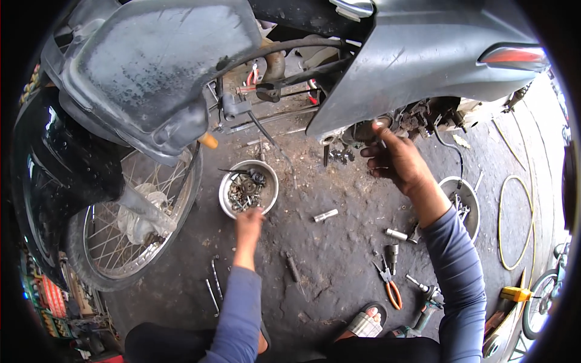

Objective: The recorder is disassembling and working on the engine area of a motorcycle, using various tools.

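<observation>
My left hand is at the near rim of a round metal bowl holding bolts and small dark parts. Its fingers look curled together; what they hold, if anything, is too small to tell. My right hand is raised under the grey body panel, its thumb against a round dark metal part low on the motorbike's engine. Its other fingers are loosely bent and apart below the thumb. A second bowl with metal tools is partly hidden behind my right forearm.
The front wheel stands at left. Sockets, spanners, orange-handled pliers and a power tool lie on the dark floor. A yellow hose coils at right, near another bike's wheel.
</observation>
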`<control>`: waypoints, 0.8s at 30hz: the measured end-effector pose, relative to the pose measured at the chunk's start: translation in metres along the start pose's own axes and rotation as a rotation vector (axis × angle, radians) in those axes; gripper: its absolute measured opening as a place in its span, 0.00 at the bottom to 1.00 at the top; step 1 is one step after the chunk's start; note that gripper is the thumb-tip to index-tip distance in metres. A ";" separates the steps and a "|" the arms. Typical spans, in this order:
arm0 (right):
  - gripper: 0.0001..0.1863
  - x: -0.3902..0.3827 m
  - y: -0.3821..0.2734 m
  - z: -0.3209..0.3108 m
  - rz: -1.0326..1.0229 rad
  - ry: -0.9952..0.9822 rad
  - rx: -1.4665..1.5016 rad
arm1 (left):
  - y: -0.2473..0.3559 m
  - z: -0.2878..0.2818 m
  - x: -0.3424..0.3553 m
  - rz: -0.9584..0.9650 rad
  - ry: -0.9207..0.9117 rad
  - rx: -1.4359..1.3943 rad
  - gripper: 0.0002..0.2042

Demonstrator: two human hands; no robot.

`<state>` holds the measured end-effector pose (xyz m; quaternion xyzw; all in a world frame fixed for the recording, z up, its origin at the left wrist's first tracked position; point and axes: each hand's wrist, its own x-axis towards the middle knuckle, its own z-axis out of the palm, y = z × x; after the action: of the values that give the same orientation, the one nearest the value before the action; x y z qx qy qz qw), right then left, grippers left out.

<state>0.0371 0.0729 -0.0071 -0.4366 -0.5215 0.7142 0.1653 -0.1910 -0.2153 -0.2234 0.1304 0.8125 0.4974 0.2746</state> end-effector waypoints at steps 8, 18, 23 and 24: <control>0.20 0.012 0.013 0.001 -0.112 -0.019 0.090 | 0.259 0.111 -0.108 0.143 -0.658 -1.503 0.16; 0.17 0.042 0.058 -0.025 -1.002 0.141 -1.030 | 0.283 0.170 -0.108 -0.113 -0.924 -2.334 0.19; 0.17 0.042 0.061 -0.022 -1.058 0.156 -1.143 | 0.286 0.169 -0.113 -0.037 -0.966 -2.314 0.17; 0.17 0.038 0.055 -0.033 -1.061 0.182 -1.186 | 0.295 0.169 -0.119 -0.066 -0.940 -2.282 0.17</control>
<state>0.0539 0.0964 -0.0753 -0.2019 -0.9369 0.1055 0.2651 -0.0146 -0.0095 0.0142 -0.0384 -0.2615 0.8192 0.5090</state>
